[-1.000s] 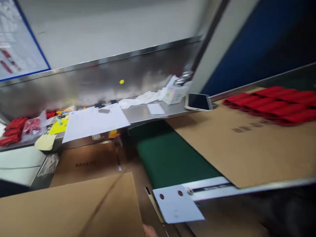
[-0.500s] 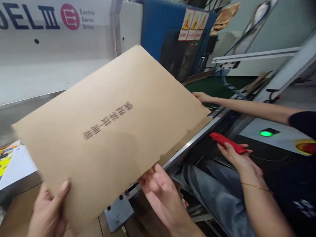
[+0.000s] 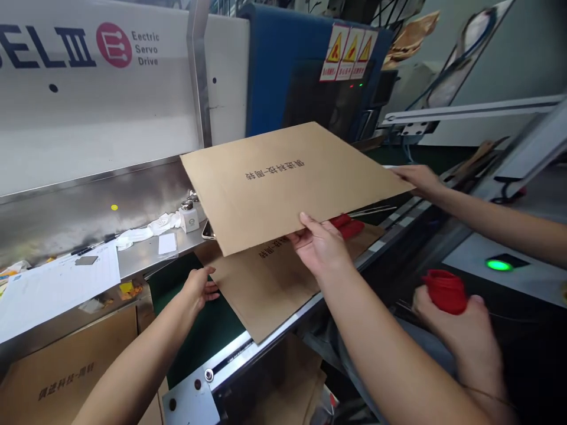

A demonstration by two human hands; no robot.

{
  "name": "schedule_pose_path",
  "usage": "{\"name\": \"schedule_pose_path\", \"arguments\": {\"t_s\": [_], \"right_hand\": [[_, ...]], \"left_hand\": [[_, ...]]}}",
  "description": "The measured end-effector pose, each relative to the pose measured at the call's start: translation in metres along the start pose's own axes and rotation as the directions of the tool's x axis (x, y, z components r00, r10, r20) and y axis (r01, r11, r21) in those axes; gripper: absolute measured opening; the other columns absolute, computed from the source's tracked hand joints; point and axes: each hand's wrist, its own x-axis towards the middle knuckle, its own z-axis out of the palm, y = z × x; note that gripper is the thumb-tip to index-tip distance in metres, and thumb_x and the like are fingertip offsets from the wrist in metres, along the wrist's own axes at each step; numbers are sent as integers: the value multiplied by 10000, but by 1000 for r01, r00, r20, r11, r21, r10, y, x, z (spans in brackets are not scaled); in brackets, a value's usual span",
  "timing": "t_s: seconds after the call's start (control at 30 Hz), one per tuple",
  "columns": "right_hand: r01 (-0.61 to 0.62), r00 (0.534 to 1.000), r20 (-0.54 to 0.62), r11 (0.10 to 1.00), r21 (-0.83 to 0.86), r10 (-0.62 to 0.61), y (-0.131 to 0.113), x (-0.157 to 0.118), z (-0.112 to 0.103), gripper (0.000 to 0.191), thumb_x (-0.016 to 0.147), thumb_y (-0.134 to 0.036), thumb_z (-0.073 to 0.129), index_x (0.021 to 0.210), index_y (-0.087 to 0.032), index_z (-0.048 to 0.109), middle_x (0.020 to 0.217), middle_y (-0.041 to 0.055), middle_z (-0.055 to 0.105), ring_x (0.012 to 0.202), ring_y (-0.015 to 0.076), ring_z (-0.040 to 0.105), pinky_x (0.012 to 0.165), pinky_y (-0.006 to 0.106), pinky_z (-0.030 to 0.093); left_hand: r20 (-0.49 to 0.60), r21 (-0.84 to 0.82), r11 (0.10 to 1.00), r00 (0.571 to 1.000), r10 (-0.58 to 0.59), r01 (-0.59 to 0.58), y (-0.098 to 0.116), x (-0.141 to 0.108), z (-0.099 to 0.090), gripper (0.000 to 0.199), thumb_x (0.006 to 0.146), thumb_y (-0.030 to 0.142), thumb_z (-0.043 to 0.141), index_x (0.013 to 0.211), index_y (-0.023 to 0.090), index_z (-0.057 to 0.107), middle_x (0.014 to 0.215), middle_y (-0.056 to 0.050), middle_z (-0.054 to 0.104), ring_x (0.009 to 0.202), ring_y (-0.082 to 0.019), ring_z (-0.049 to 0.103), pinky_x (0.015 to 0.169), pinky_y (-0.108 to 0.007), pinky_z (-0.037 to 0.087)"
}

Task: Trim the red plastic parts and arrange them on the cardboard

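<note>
A brown cardboard sheet (image 3: 283, 203) with printed dark characters is held up at a slight tilt. My right hand (image 3: 321, 245) grips its near edge, thumb on top and fingers below. Beneath it, a second cardboard sheet (image 3: 261, 295) lies on the green conveyor belt (image 3: 199, 336), partly covered. Red bundles (image 3: 352, 228) sit on this lower sheet, half hidden by the raised one. My left hand (image 3: 201, 289) is beside the lower sheet's left edge, fingers apart, holding nothing; whether the fingertips touch the sheet I cannot tell.
A co-worker's hand (image 3: 419, 179) is at the raised sheet's right corner; the other holds a red bundle (image 3: 445, 292). A metal ledge carries papers (image 3: 62, 289) and a small bottle (image 3: 189, 216). More cardboard (image 3: 66, 378) lies lower left. A metal rail (image 3: 283, 330) edges the belt.
My left hand has let go of the cardboard sheet, which has moved away and to the right. The lower sheet and red bundles have come into view. The co-worker's red bundle has turned.
</note>
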Motion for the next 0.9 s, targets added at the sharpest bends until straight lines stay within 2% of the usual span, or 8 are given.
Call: {"name": "schedule_pose_path", "arguments": {"t_s": [0.17, 0.3, 0.47, 0.57, 0.67, 0.77, 0.83, 0.9], "right_hand": [[53, 997, -51, 997, -54, -56, -4, 22, -11, 156, 1001, -241, 698, 1118, -142, 673, 987, 12, 702, 755, 114, 686, 628, 242, 603], [67, 992, -92, 987, -149, -81, -16, 37, -20, 229, 1003, -277, 695, 1195, -156, 663, 1107, 43, 701, 875, 153, 706, 730, 309, 627], [19, 985, -155, 945, -327, -73, -29, 51, -27, 275, 1043, -319, 630, 1269, -162, 650, 1224, 70, 681, 1014, 196, 707, 837, 372, 625], [-43, 978, -201, 886, -461, -57, -26, 56, -26, 337, 1032, -323, 653, 1324, -158, 617, 1290, 100, 664, 1039, 200, 696, 862, 407, 618], [-136, 967, -255, 793, -594, -25, -19, 56, -20, 330, 1098, -291, 527, 1380, -124, 574, 1349, 142, 631, 1091, 194, 678, 893, 443, 588], [-289, 935, -354, 646, -706, 31, -15, 49, -11, 388, 1149, -343, 365, 1388, -113, 566, 1323, 149, 629, 1072, 174, 685, 874, 427, 574], [-428, 887, -457, 488, -761, 66, -15, 38, -3, 447, 1140, -440, 357, 1332, -120, 603, 1223, 123, 659, 973, 157, 701, 811, 370, 588], [-541, 835, -546, 287, -791, 68, -13, 16, 5, 433, 1115, -470, 425, 1205, -115, 657, 1038, 79, 688, 786, 128, 683, 658, 273, 571]], "left_hand": [[40, 65, 997, 999, 29, -32, 1, 18, 11, 278, 995, 351, 664, 1177, 141, 661, 1079, -71, 702, 849, -172, 689, 721, -332, 613], [57, 53, 994, 994, 95, -98, -9, 11, -13, 207, 999, 332, 662, 1036, 128, 669, 883, -15, 681, 660, -111, 624, 583, -248, 549], [22, -61, 981, 983, 183, -182, -37, -19, -90, 228, 883, 270, 774, 758, 133, 639, 570, 29, 584, 444, -87, 504, 414, -209, 386], [-37, -146, 970, 981, 193, -196, -56, -40, -147, 235, 743, 256, 876, 767, 129, 679, 585, -2, 649, 475, -118, 579, 450, -222, 448], [-142, -225, 953, 974, 174, -203, -71, -63, -202, 233, 684, 192, 888, 817, 128, 708, 693, -46, 743, 566, -151, 676, 547, -234, 535], [-262, -284, 934, 955, 142, -217, -83, -86, -256, 149, 718, 118, 814, 813, 136, 700, 726, -62, 772, 575, -170, 707, 557, -247, 559], [-333, -315, 923, 936, 112, -222, -90, -101, -290, 111, 744, 90, 768, 814, 139, 697, 716, -65, 773, 564, -183, 716, 548, -259, 572], [-377, -335, 916, 923, 84, -220, -96, -115, -322, 107, 761, 84, 750, 833, 143, 698, 706, -62, 771, 553, -193, 722, 532, -268, 581]]}}
